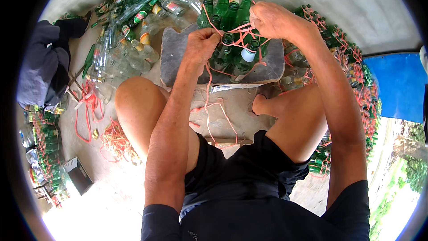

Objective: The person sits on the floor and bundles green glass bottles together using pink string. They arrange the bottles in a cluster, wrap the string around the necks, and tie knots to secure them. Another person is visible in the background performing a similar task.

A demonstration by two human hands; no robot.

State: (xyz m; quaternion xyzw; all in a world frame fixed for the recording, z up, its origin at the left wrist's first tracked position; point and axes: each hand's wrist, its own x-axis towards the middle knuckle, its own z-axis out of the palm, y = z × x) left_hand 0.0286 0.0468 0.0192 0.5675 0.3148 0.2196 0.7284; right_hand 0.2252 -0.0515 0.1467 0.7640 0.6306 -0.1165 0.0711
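Observation:
Several green glass bottles [222, 5] stand upright in a tight cluster on a dark stone slab [175, 57] before me. Pink plastic twine [245, 34] criss-crosses between their necks and runs around their lower sides. My left hand [204, 45] pinches a strand beside the near left bottle's neck. At the cluster's right, my right hand [272, 20] is closed on more strands, which stretch between both hands. One near bottle carries a white neck label [248, 55]. A loose tail of twine [208, 105] hangs over the slab's front edge to the floor.
Loose green and clear bottles [133, 40] lie heaped at the back left. Twine-bound bottles [337, 40] line the right side. A pile of pink twine [117, 140] and an open box [77, 175] are on the floor at left. Dark clothing [46, 63] hangs at far left.

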